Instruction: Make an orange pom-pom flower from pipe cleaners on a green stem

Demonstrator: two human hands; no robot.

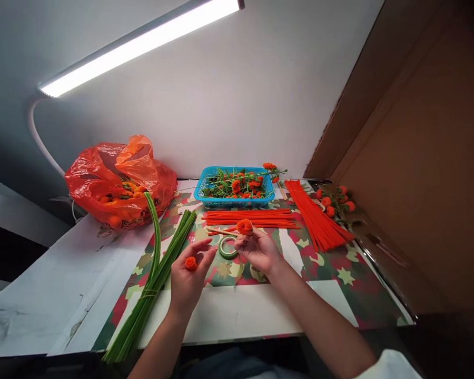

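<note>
My right hand [259, 250] pinches a round orange chenille flower [244, 227] between thumb and fingers, its head facing up. In my left hand [189, 276] a smaller orange chenille roll [191, 263] rests, held by the curled fingers while the thumb and index finger are apart. A roll of green tape [228, 247] lies on the table between the hands, partly behind the right fingers. Just beyond it is a thin wooden stick [219, 230]. Left of my left hand lies a banded bundle of green chenille stems [150, 284].
A blue basket [199, 197] holds orange flowers with green stems. Orange chenille stems lie in one row [253, 218] and one bundle [318, 218]. More finished flowers [335, 201] are at right. A red plastic bag [98, 184] stands at left, under a lit lamp [142, 47]. Cardboard [426, 158] walls the right.
</note>
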